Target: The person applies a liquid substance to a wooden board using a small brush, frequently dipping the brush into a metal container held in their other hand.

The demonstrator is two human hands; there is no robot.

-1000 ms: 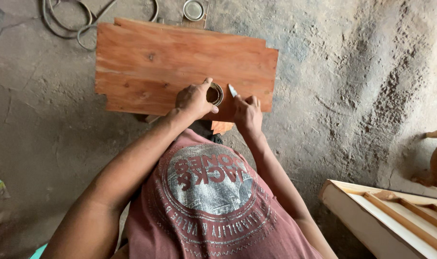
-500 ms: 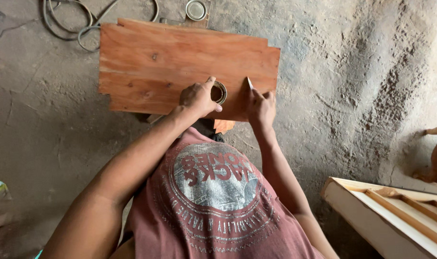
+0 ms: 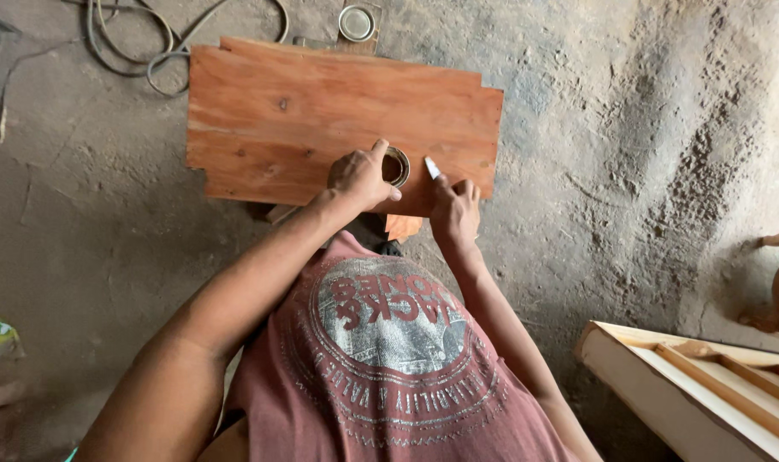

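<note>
Right hand [image 3: 455, 210]: fingers closed on a small white marking stick [image 3: 431, 167]. Left hand [image 3: 361, 177]: fingers curled around a round metal tin [image 3: 396, 166] on the notched reddish-brown wooden board [image 3: 321, 111]. Beyond: round metal lid [image 3: 356, 23], coiled grey cable [image 3: 150, 51].

A single head-worn camera looks almost straight down past the person's chest, close enough that the shirt [image 3: 389, 359] fills the lower middle of the frame. The wooden board [image 3: 321, 111] lies in the upper centre, with concrete floor [image 3: 646, 128] around it. The forearms run up from the bottom edge toward the board.
</note>
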